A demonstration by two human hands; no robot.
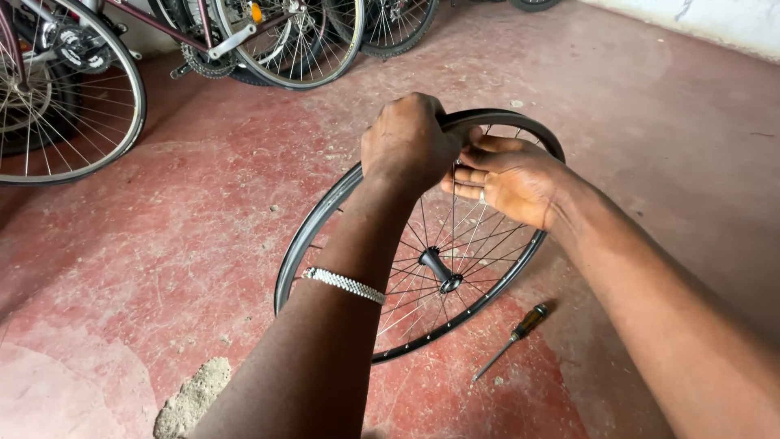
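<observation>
A black bicycle wheel rim (313, 230) with thin spokes and a black hub (439, 269) stands tilted on the red floor in front of me. My left hand (408, 143) is closed over the top of the rim. A beaded silver bracelet (344, 284) sits on that forearm. My right hand (508, 178) presses against the rim's upper right side, fingers curled around its edge, with a ring on one finger. The top stretch of the rim is hidden under both hands.
A screwdriver (513, 339) with a dark and orange handle lies on the floor to the right of the wheel. Several bicycles are parked at the back left, one large wheel (122, 122) nearest. A pale patch of sand (192, 398) lies at the bottom left.
</observation>
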